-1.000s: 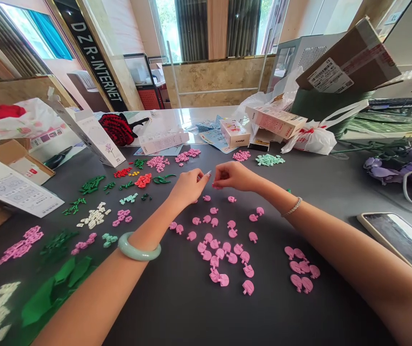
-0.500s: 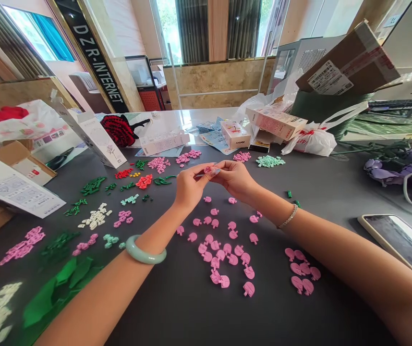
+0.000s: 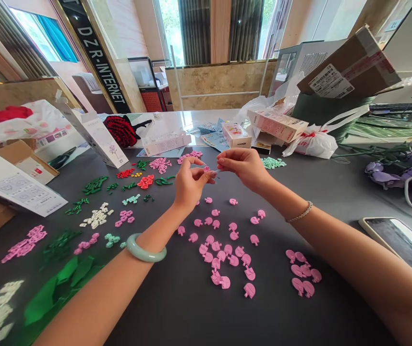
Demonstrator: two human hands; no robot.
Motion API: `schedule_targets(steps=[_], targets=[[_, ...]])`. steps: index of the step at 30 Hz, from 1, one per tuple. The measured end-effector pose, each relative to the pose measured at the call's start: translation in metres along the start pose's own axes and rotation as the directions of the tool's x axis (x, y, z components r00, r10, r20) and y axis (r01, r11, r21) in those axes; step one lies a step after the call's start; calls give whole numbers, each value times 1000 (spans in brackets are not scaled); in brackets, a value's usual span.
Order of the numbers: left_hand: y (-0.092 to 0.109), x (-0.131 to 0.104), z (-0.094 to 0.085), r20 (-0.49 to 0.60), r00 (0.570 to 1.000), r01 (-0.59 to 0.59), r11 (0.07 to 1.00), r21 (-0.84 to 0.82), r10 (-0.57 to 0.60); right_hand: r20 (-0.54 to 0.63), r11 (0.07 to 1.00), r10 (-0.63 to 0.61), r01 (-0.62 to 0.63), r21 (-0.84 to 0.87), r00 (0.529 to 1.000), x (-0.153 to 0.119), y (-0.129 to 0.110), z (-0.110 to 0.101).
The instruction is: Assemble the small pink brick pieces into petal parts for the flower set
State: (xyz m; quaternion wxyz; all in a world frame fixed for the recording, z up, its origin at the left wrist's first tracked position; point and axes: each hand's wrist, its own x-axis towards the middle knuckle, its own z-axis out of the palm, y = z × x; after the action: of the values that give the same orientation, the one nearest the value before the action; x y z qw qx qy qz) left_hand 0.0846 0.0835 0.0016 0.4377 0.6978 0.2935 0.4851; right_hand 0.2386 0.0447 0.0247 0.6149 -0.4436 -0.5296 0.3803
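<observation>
Head view: left fingers (image 3: 205, 178) pinch one pink piece (image 3: 206, 169), right fingers (image 3: 232, 164) press together, with seven pink discs (image 3: 306, 271) in one cluster.

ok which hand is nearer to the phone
Right. The right hand is left of the phone and farther forward; the left hand is even farther left.

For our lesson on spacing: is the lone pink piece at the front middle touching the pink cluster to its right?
Apart: the head view shows dark table between the lone pink piece and the pink cluster.
</observation>
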Motion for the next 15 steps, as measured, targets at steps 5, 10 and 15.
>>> schedule_targets(steps=[5, 10, 15], targets=[[0, -1, 0, 80, 994, -66, 996, -56, 70, 124, 996, -17, 27, -84, 992, -1, -9, -5], [0, -1, -1, 134, 987, -80, 996, -42, 85, 184, 961, -50, 98, -260, 982, -1, -12, -8], [2, -2, -1, 181, 983, -34, 999, 6, 32, 269, 906, -59, 165, -389, 961, -2, -15, -11]])
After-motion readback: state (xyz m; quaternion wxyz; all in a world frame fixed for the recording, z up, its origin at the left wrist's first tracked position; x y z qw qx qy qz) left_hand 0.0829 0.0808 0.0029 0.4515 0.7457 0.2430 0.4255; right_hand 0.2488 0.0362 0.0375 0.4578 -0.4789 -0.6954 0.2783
